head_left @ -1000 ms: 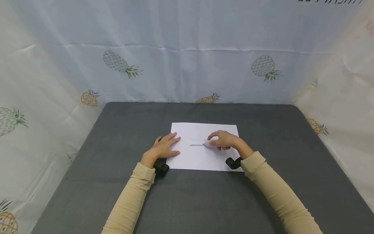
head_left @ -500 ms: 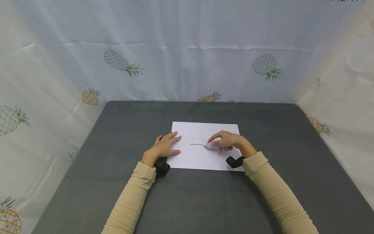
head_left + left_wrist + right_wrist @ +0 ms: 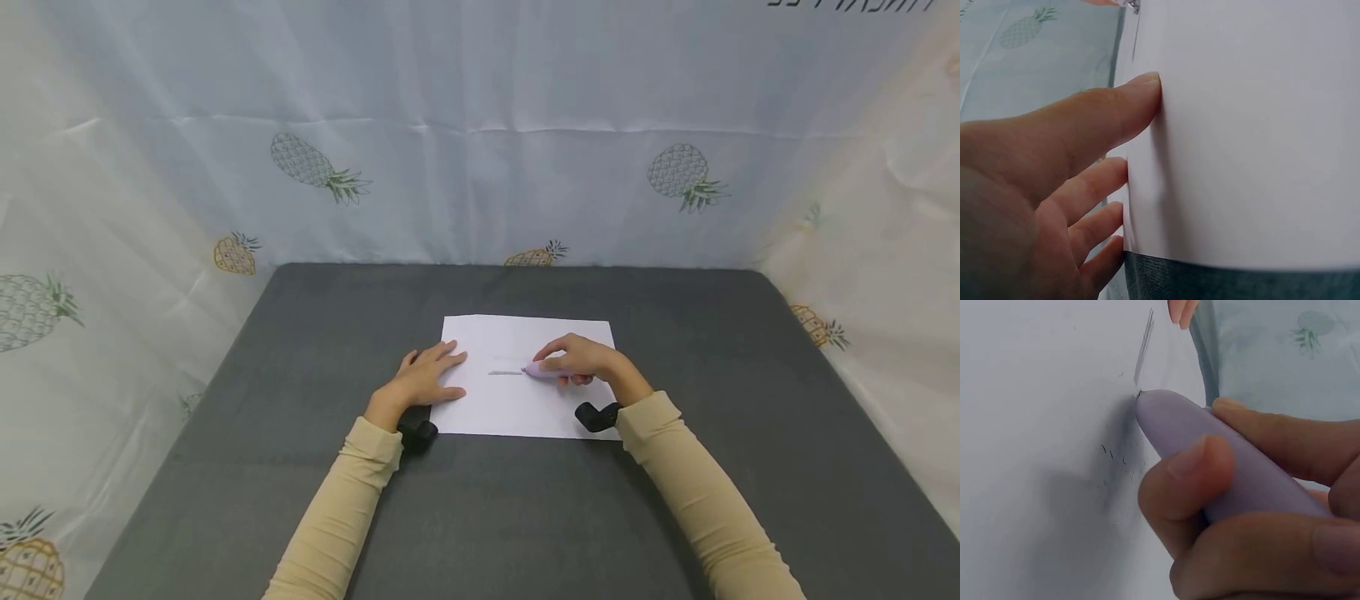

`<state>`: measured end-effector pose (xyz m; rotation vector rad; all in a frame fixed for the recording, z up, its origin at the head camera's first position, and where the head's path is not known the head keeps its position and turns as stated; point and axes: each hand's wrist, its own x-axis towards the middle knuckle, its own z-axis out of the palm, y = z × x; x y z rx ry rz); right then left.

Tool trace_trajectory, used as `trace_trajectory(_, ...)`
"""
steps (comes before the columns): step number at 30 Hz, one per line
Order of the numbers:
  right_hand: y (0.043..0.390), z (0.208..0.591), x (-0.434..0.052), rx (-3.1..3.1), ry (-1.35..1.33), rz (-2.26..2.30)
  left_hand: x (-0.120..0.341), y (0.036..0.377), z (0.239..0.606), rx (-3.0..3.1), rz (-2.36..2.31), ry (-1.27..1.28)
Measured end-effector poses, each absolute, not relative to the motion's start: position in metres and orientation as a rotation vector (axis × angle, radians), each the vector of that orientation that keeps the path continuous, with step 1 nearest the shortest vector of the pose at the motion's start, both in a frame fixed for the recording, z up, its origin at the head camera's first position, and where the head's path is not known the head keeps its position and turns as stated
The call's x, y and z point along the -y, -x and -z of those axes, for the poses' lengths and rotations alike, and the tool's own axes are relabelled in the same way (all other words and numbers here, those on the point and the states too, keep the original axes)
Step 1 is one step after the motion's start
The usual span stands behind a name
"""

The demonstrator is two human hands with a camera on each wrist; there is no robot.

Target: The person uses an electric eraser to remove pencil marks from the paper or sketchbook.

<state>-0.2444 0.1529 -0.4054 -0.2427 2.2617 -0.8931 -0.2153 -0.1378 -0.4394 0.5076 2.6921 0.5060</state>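
Left hand: the left hand (image 3: 422, 382) lies flat with fingers spread, pressing the 9 o'clock edge of the paper (image 3: 517, 408).
Right hand: the right hand (image 3: 581, 360) curls thumb and fingers round a lilac pen-shaped eraser (image 3: 542, 370).
Eraser: its tip touches the paper near the sheet's middle, at the 3 o'clock end of a short grey pencil line (image 3: 505, 372); dark crumbs lie beside the tip.
Paper: white, flat on the grey tabletop (image 3: 315, 350), towards 12 o'clock from the sleeves.
Backdrop: a pineapple-print cloth (image 3: 480, 125).
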Motion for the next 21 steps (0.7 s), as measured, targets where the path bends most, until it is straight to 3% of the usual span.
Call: trace_trajectory(21,0.2426,0.4013,-0.1483,-2.273,0.226,0.864,0.1371,0.2166,0.4413,-2.692,-0.498,-0.487)
